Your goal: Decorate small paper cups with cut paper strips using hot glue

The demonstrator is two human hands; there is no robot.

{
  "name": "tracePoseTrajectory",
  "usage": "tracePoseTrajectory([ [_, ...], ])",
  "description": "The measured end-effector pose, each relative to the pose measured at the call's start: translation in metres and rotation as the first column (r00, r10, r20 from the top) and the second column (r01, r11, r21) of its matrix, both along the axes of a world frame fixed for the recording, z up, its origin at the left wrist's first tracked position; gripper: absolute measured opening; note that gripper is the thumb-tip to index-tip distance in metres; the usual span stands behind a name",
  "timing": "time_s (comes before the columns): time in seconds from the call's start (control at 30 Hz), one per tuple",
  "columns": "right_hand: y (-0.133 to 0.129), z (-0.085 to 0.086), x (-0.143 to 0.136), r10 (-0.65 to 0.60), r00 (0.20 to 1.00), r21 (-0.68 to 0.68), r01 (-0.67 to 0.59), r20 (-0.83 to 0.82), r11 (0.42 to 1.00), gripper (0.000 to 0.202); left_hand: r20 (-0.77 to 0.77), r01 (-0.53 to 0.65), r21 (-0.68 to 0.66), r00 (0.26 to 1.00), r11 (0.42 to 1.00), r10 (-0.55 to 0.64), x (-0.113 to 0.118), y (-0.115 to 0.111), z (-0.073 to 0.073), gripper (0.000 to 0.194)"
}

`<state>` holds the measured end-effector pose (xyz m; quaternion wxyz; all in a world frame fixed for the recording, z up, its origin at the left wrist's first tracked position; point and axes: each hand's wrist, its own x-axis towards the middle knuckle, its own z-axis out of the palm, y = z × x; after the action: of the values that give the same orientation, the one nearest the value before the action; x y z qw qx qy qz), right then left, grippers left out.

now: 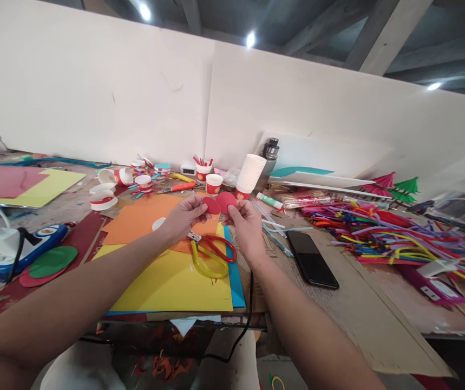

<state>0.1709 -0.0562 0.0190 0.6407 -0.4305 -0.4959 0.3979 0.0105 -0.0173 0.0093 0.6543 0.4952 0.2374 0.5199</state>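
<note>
Between my two hands are two red paper circles, held up over the stacked craft paper. My left hand (187, 216) pinches the smaller-looking red paper circle (211, 205). In my right hand (245, 226) is the other red paper circle (226, 201), gripped between thumb and fingers. The two circles meet or overlap at their edges; I cannot tell whether they are joined. Below my hands, scissors (210, 260) with red and yellow handles lie on yellow paper (167, 281). Orange paper (126, 222) lies partly on top of the yellow, and a white disc (158, 223) shows beside my left wrist.
Behind stand a stack of paper cups (251, 172), a single cup (214, 184) and a dark bottle (270, 157). A phone (311, 259) and a pile of pipe cleaners (390, 233) lie right. Left are a blue power strip (33, 249) and green paper circles (53, 261).
</note>
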Motion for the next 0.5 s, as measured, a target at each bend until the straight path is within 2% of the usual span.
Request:
tracePoseTrajectory([
  [0.1, -0.0035, -0.0011, -0.0039, 0.047, 0.994, 0.020, -0.050, 0.098, 0.999, 0.021, -0.001, -0.007, 0.004, 1.000, 1.000, 0.007, 0.0020, -0.0001, -0.0014, 0.032],
  [0.33, -0.0060, -0.0054, -0.0053, 0.014, 0.968, 0.074, -0.034, 0.252, 0.997, 0.014, -0.017, -0.046, 0.017, 0.999, 0.999, 0.046, 0.0012, 0.0041, -0.0063, 0.029],
  [0.43, -0.0075, -0.0055, -0.0045, -0.055, 0.921, 0.161, -0.008, 0.385, 0.987, 0.011, 0.022, -0.036, 0.013, 0.999, 0.999, 0.036, 0.0008, 0.0042, -0.0072, 0.029],
  [0.5, -0.0096, -0.0046, -0.0043, -0.144, 0.852, 0.271, 0.002, 0.504, 0.963, 0.011, 0.035, -0.010, -0.004, 0.999, 1.000, 0.010, 0.0011, 0.0020, -0.0066, 0.030],
])
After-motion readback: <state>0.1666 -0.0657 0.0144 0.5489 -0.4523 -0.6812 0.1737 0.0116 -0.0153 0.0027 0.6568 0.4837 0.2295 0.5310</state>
